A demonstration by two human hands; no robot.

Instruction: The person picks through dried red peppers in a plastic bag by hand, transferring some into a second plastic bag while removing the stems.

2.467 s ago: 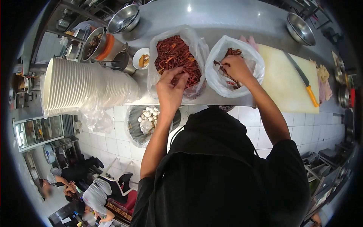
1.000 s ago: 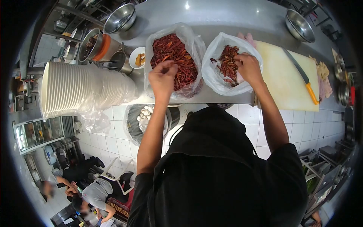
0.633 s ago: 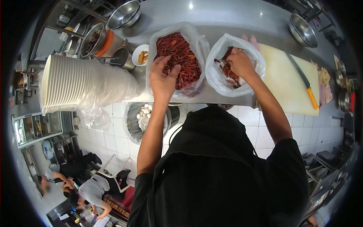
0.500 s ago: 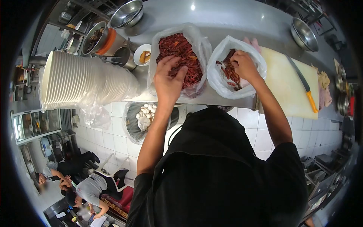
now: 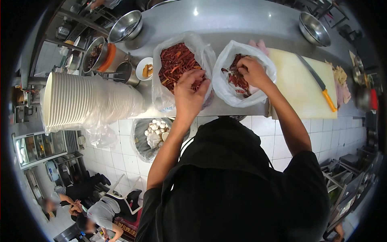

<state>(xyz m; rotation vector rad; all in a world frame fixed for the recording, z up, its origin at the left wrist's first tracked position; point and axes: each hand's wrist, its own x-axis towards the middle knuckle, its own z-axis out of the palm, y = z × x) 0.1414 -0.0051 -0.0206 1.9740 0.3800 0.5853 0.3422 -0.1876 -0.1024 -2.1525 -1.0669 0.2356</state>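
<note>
A clear plastic bag of dried red chilies (image 5: 173, 60) stands with its mouth wide on the steel counter. Over its near right side is my left hand (image 5: 190, 92), fingers curved above the chilies and thumb apart from them. To the right, a white plastic bag (image 5: 222, 86) holds a smaller heap of dried chilies (image 5: 238, 80). My right hand (image 5: 253, 71) reaches into this bag, its fingers closed on dried chilies; the fingertips are partly hidden.
A knife (image 5: 314, 76) with a yellow handle lies on the cutting board (image 5: 290, 80) at right. Stacked white tubs (image 5: 80, 101) and a small white bowl (image 5: 141, 71) are at left. Below the counter is a bin (image 5: 139, 139) with eggshell-like scraps. Two people work behind at lower left.
My left hand has shifted rightward and nearer the edge of the chili bag. My right hand stays in the white bag, its fingers slightly moved. The whole view has tilted a little.
</note>
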